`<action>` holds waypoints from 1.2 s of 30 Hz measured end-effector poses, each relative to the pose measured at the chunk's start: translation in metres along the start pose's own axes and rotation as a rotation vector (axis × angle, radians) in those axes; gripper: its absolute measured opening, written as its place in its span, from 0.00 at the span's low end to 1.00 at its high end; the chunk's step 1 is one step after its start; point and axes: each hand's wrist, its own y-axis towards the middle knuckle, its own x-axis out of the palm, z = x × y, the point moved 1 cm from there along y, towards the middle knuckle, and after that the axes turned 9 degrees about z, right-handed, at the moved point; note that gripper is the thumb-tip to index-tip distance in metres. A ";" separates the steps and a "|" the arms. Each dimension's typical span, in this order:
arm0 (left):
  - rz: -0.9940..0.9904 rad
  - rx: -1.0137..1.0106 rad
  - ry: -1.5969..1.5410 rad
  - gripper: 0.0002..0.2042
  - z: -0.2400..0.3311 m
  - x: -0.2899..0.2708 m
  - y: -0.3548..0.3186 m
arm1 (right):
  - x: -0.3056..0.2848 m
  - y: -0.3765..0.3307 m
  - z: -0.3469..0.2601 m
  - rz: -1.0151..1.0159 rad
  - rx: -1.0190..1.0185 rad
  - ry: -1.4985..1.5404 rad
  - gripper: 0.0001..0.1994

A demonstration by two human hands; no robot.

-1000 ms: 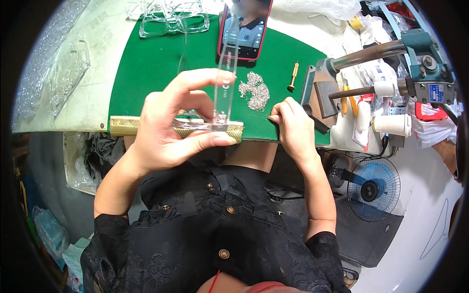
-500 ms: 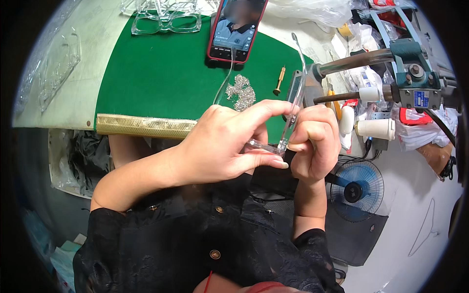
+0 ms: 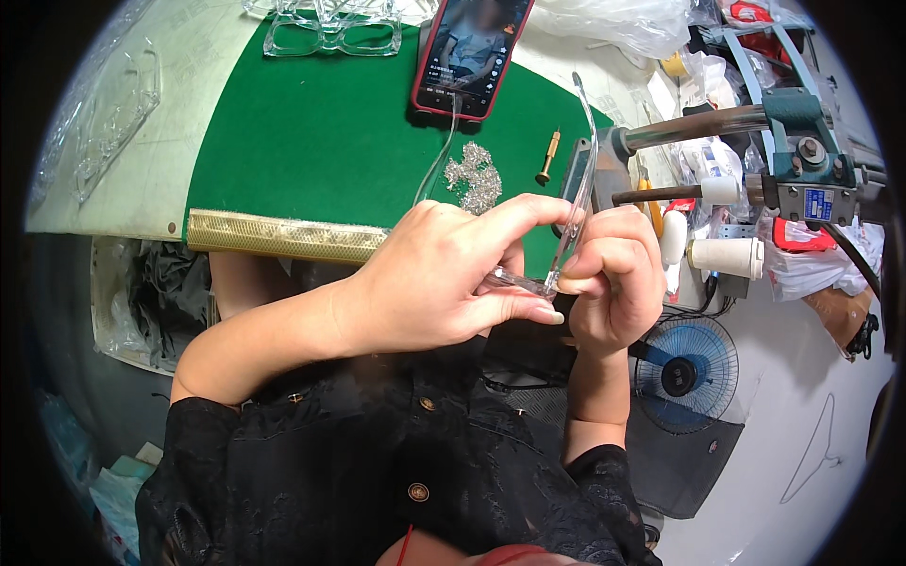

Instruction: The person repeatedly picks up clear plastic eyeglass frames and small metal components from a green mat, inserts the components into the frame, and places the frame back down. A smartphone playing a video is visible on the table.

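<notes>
A pale bench [image 3: 104, 212] bears a green mat [image 3: 293, 132], with a gold-coloured strip [image 3: 283, 234] along its near edge. A metal press-like tool [image 3: 802, 156] stands at the right. The left hand [image 3: 425, 274] grasps a clear eyeglass frame [image 3: 584, 179] between thumb and fingers at the bench's near edge, both its temples pointing away from the body. The right hand [image 3: 618, 274] is curled at one hinge corner; whether it grips the frame I cannot tell. Beyond lie a red-edged phone [image 3: 462, 61], a pile of tiny silvery pieces [image 3: 479, 179] and a slim brass-coloured screwdriver [image 3: 549, 156].
</notes>
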 end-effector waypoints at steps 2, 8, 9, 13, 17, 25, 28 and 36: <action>-0.021 -0.020 -0.009 0.31 0.001 -0.001 0.001 | 0.000 -0.001 0.001 0.017 0.016 0.025 0.08; -0.004 -0.056 -0.113 0.30 0.002 0.000 0.002 | 0.000 0.001 0.001 0.033 -0.017 0.018 0.07; -0.006 -0.064 -0.114 0.30 0.002 0.001 0.002 | 0.000 0.000 0.002 0.034 -0.024 0.018 0.07; -0.026 -0.099 -0.134 0.30 0.003 0.002 0.003 | -0.002 0.000 0.003 0.043 -0.042 0.009 0.07; -0.020 -0.068 -0.098 0.30 0.002 0.003 0.002 | -0.004 -0.002 0.005 0.057 0.006 0.066 0.06; 0.018 -0.041 -0.050 0.31 0.003 0.004 0.001 | -0.005 -0.002 0.007 0.027 0.047 0.116 0.09; 0.018 -0.031 -0.077 0.31 0.002 0.005 0.002 | -0.006 -0.001 0.008 0.025 0.038 0.122 0.09; 0.028 0.007 -0.043 0.31 0.002 0.005 0.001 | -0.005 -0.001 0.006 0.024 0.123 0.162 0.08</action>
